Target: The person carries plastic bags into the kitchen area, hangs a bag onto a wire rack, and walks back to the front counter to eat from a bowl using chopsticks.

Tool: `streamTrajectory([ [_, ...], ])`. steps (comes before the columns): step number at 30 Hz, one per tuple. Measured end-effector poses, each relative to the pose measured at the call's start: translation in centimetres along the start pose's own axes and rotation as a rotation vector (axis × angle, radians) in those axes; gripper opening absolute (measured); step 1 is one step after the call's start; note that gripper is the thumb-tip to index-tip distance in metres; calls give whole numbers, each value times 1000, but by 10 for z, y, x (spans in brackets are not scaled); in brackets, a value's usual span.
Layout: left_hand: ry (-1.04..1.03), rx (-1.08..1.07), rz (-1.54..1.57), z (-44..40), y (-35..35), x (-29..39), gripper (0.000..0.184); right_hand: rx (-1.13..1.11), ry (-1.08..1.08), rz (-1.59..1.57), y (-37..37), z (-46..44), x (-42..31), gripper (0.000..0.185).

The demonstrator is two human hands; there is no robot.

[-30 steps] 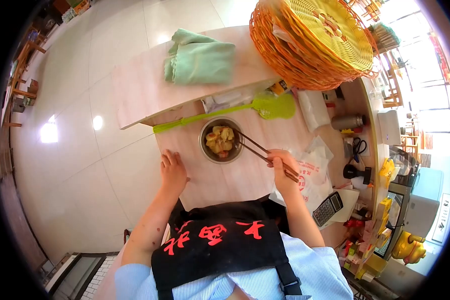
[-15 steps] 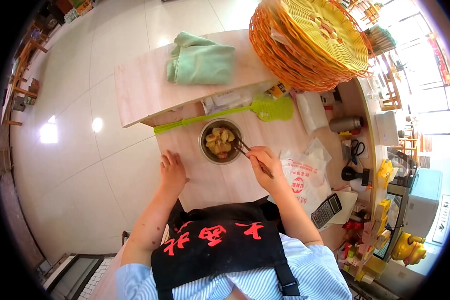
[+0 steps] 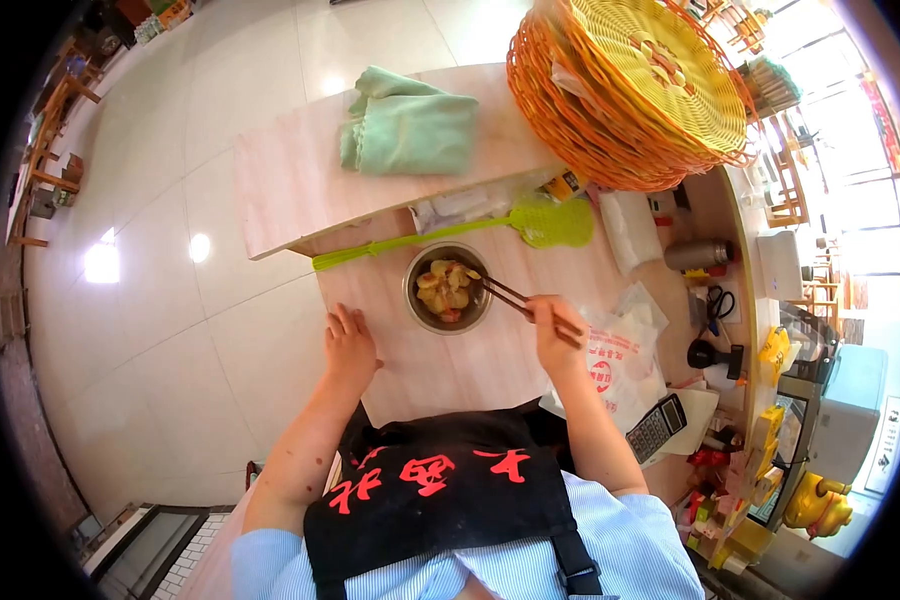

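A steel bowl (image 3: 411, 305) stands on the pale wooden counter, with yellowish slices of food (image 3: 444, 288) inside that look like potato. My right hand (image 3: 558, 325) grips a pair of dark chopsticks (image 3: 510, 295) to the right of the bowl, their tips at the food near its right rim. Flat on the counter, left of the bowl, rests my left hand (image 3: 349, 345), fingers spread and holding nothing. Beneath my right forearm lies a white plastic bag (image 3: 620, 350) with red print.
A green fly swatter (image 3: 555, 223) lies behind the bowl. On the raised ledge are a folded green cloth (image 3: 415, 130) and stacked wicker baskets (image 3: 660, 80). To the right are a calculator (image 3: 656, 427), a thermos (image 3: 697, 254) and scissors (image 3: 717, 303).
My right hand has shifted a little to the right, and the chopsticks now lie at a flatter angle with more of their length outside the bowl. My left hand stays in place.
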State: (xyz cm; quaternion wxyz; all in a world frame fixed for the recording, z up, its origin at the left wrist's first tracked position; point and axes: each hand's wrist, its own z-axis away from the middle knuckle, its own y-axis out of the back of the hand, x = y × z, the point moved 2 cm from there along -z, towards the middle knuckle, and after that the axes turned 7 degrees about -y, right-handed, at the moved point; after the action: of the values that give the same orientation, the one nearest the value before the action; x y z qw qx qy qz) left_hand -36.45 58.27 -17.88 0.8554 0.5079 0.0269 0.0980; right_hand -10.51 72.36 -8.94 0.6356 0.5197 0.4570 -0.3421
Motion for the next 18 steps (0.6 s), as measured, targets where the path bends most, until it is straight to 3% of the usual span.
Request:
streamTrajectory([
  [3,-5,7,-12,0,-4,1,97,89,-364,-329,21,-8,19,19],
  [7,8,-1,-3,-1,-4,0,98,221,-686,-747,46,-5,47,23],
  [11,1,34,11,-2,-6,0,97,105,-807,-1107,63,3,49,27],
  [15,-11,36,32,0,-2,0,97,-185,-794,-1473,62,7,-20,30],
  [18,7,37,47,-2,-1,3,98,-417,-665,-1583,57,8,-62,32],
])
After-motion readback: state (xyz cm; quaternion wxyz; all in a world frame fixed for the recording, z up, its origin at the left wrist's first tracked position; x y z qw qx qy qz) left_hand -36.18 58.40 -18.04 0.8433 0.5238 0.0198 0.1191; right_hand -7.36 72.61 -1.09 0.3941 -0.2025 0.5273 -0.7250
